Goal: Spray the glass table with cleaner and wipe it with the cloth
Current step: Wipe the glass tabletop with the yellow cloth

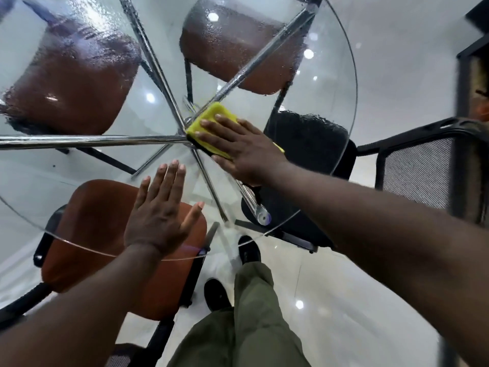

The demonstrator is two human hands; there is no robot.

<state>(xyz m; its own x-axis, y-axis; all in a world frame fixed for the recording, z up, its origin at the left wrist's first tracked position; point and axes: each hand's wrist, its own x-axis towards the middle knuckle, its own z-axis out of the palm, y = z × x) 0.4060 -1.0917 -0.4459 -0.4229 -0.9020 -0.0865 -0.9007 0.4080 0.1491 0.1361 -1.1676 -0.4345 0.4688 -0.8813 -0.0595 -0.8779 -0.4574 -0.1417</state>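
The round glass table (87, 165) fills the upper left of the head view, with chrome legs meeting under its centre. Its far half is covered in wet droplets; the near half looks smooth. A yellow cloth pad (211, 116) with a dark underside lies flat on the glass near the centre. My right hand (239, 149) presses down flat on it, fingers spread over the pad. My left hand (161, 210) rests flat on the glass near the front rim, fingers apart, holding nothing. No spray bottle is in view.
Brown-seated chairs (71, 83) show through the glass at far left, far middle and near left. A black mesh chair (415, 176) stands at the right beside the rim. My legs and dark shoes (248, 251) are on the shiny white floor below the table's edge.
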